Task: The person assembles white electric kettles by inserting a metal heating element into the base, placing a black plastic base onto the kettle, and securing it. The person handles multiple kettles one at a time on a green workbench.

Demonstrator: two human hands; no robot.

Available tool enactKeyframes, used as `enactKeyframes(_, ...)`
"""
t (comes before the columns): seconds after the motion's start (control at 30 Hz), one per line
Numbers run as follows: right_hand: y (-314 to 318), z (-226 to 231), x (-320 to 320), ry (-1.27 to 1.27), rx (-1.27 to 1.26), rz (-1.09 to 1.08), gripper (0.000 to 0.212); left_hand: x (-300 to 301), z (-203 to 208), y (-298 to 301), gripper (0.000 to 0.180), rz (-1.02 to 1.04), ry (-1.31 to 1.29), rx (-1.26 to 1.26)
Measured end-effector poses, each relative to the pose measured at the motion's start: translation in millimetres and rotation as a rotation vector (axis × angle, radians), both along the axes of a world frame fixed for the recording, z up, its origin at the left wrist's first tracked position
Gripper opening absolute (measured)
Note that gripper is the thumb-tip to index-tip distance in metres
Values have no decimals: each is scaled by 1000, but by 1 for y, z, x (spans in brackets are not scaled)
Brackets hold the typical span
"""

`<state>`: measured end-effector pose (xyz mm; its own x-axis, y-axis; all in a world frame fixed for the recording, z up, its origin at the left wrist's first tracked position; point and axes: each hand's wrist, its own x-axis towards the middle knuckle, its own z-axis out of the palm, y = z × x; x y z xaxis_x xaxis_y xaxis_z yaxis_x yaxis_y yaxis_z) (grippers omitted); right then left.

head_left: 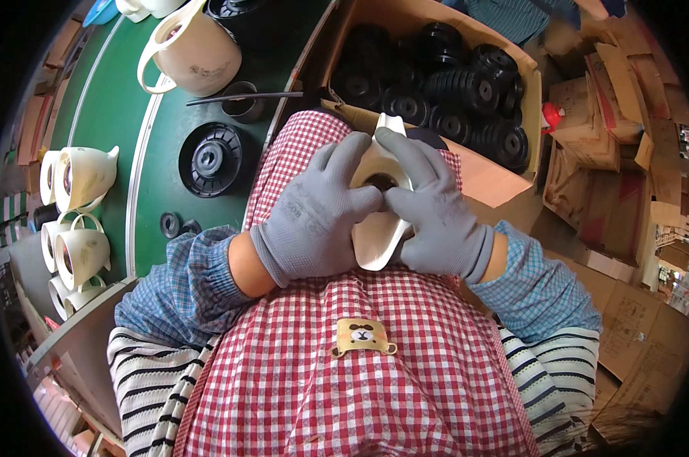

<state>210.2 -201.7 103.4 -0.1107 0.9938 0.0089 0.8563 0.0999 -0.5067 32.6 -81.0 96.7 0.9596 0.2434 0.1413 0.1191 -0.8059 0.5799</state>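
In my lap, a cream plastic kettle body [376,242] with a pointed spout end lies between my hands, its round opening showing dark inside. My left hand [314,209], in a grey glove, is closed on its left side. From the other side my right hand [436,209], gloved the same way, grips it. Both thumbs press at the rim of the opening, where the fingertips hide whatever they touch. Left of my hands, on the green bench, lies a black round ribbed base part [210,159], with small black rings [171,224] nearer to me.
Another cream kettle body [196,61] stands on the green bench [116,251], by a black cup [242,103] with a rod across it. More cream kettle bodies [82,255] line the left side. A carton [531,107] of black round parts [466,90] sits ahead right.
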Motion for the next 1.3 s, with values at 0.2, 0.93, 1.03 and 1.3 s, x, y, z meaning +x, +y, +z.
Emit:
enactKeyframes(0.2,-4,-22,-3,92,164,-66,26,6,-8,5,47,-34,8,36)
enactKeyframes(0.93,-27,-59,-26,427,389,-216,123,-33,-51,0,103,136,-133,-619)
enactKeyframes(1.03,-28,-60,-27,410,407,-224,125,-36,-48,-4,100,165,-142,-626)
enactKeyframes(1.3,-17,-30,-19,510,366,-84,121,-72,-49,51,81,212,-249,-907)
